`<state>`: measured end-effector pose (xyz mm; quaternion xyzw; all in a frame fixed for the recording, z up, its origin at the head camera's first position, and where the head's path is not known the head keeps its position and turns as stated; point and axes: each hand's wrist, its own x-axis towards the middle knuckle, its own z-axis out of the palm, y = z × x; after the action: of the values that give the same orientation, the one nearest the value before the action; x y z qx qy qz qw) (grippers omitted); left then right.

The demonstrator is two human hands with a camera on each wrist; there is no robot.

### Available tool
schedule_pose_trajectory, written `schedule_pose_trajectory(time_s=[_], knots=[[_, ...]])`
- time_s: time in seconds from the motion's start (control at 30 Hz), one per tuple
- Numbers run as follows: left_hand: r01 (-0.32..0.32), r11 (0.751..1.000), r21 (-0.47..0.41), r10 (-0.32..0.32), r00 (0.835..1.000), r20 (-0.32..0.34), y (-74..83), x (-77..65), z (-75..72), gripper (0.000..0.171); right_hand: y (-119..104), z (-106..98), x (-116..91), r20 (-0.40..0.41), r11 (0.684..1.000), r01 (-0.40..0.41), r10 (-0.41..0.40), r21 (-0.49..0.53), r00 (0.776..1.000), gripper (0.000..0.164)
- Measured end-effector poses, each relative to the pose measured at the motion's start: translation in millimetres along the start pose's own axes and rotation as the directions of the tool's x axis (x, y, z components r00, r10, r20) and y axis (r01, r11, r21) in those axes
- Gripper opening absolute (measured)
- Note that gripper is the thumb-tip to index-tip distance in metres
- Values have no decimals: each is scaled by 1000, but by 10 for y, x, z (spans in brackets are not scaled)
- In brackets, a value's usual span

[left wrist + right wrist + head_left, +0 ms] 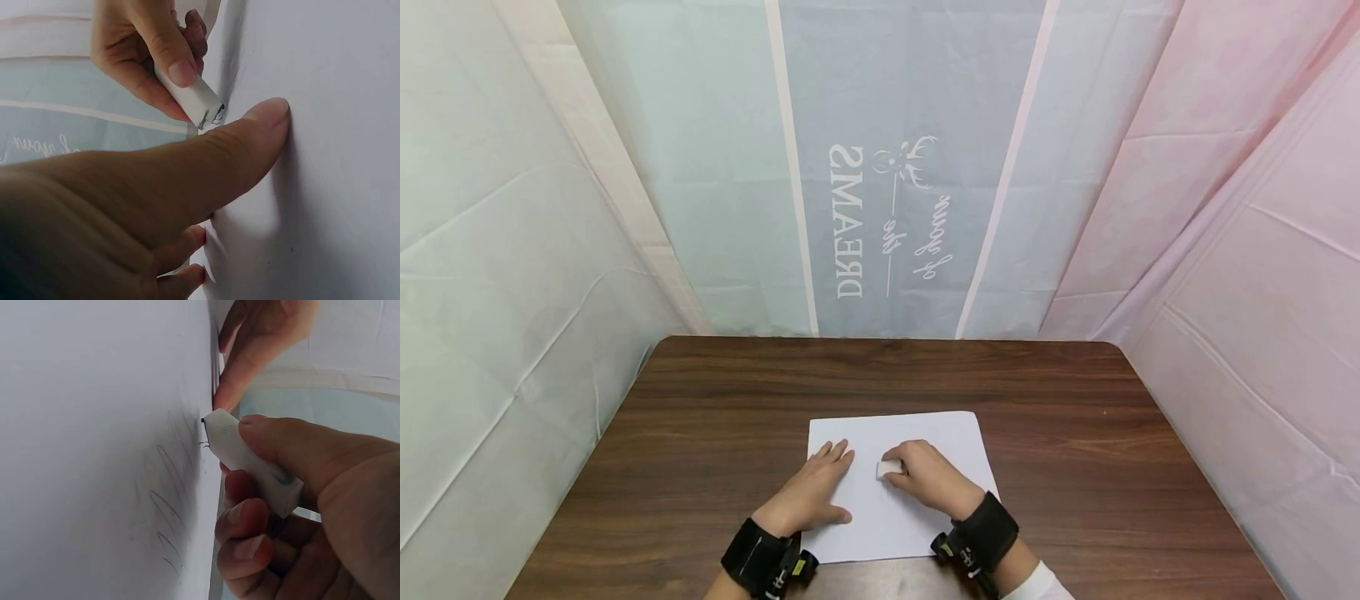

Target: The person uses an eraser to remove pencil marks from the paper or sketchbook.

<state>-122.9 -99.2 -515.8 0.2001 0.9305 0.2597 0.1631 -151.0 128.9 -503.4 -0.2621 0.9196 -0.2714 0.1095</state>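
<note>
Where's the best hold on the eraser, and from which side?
I'd pinch the eraser by its long, flat sides, behind the smudged end, coming from the right, as the right hand does now. It is an oblong block whose smudged end sticks out leftward over the paper, so that end should stay free; the left hand rests on the paper's left side.

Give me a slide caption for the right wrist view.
The right hand grips a dark-smudged white eraser beside grey zigzag strokes on white paper, the left hand beyond.
</note>
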Motion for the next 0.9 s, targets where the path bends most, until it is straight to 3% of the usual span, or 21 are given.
schedule_pose_trajectory(time_s=[0.53,0.9], knots=[[-1,1000,5,1,1000,-12,18,-9,0,90,-47,52,23,5,1000,15,-15,-5,1000,23],[5,1000,0,-5,1000,-7,13,-4,7,90,-71,97,27,-48,996,8,-12,-92,999,23]])
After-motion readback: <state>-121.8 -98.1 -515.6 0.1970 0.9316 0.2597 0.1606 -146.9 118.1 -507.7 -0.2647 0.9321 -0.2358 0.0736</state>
